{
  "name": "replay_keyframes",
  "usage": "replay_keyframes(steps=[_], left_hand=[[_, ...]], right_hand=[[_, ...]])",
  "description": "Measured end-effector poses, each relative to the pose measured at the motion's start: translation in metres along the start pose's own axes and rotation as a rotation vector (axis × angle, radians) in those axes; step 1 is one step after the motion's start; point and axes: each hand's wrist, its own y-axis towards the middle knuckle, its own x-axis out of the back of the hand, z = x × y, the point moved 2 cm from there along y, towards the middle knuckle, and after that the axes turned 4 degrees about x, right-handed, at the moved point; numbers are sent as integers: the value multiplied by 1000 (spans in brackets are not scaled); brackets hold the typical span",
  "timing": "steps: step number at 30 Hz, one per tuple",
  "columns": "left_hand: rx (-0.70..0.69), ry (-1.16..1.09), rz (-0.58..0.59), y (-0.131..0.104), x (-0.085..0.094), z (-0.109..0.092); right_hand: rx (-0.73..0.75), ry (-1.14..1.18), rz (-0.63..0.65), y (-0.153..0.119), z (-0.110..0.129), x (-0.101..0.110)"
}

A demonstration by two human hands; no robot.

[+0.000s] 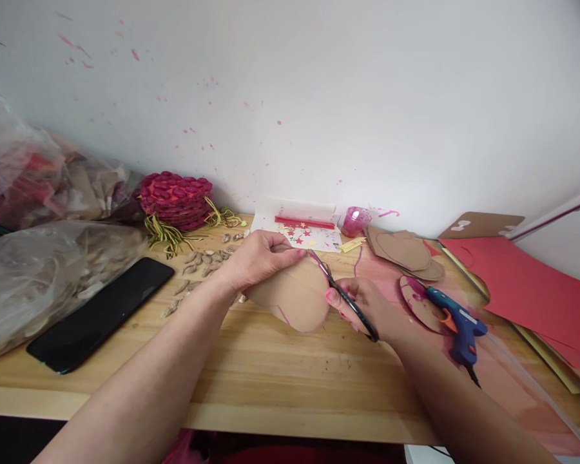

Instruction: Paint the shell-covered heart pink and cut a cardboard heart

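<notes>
A brown cardboard piece point(297, 299) with rounded lobes and a purple line along its edge is held above the wooden table. My left hand point(265, 258) pinches its upper edge, thumb on top. Black-handled scissors point(350, 301) are in my right hand point(360, 303), at the right side of the cardboard. Their blades point up and left and meet the cardboard's upper right edge, close to my left thumb. My right fingers are wrapped round the scissor handles.
Shells point(205, 259), a black phone point(101, 312), plastic bags point(53, 270) and a magenta woven basket point(176, 200) lie left. Behind are star-strewn paper point(331, 240) and a pink cup point(356, 221). Right are cardboard shapes point(399, 249), a blue glue gun point(459, 322) and red sheets point(536, 283).
</notes>
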Motion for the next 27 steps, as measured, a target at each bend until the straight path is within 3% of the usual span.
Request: replay_keyframes(steps=[18,27], left_hand=[[-16,45,14,-3,7,-4],[-14,23,113,-4,0,-7]], right_hand=[[5,-39,6,-1,2,3],[-38,-60,6,0,4,1]])
